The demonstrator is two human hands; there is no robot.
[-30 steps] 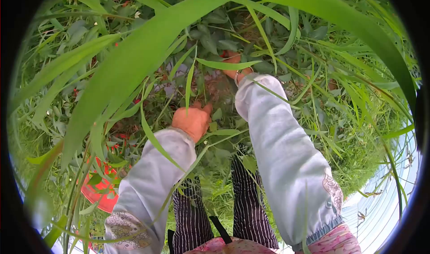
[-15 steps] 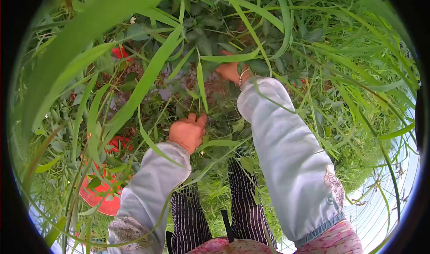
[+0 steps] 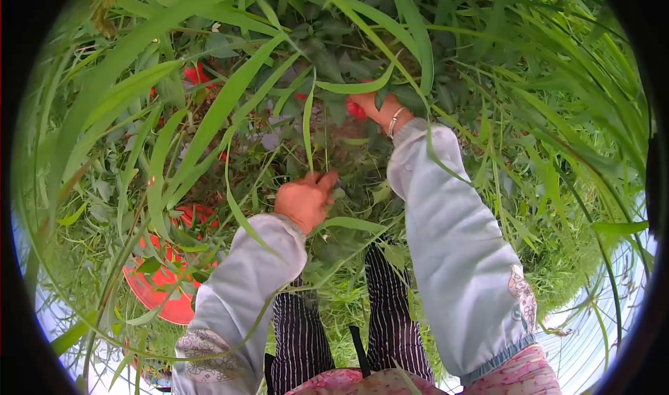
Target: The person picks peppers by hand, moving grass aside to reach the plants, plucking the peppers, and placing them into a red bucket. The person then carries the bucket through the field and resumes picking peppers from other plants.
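My right hand point(image 3: 380, 111), with a bangle at the wrist, is in among dark leaves at upper centre. Its fingers are closed round a red pepper point(image 3: 357, 110), part of which shows at the fingertips. Lower and to the left, my left hand point(image 3: 305, 200) is curled among low green stems. Its fingertips point right, and leaves hide whatever they may hold. Pale sleeve covers point(image 3: 456, 235) reach over both forearms. Leafy plants point(image 3: 324, 64) surround the hands.
Long grass blades point(image 3: 223, 120) cross in front of the hands. At lower left stands a red basin point(image 3: 157, 294), partly behind leaves, with red things near it. Another red fruit point(image 3: 197, 74) shows at upper left. Striped trouser legs point(image 3: 390, 311) are below.
A red pepper now shows in my right hand, which has shifted slightly right. My left hand has moved a little right and stays curled. The grass blades have shifted in view.
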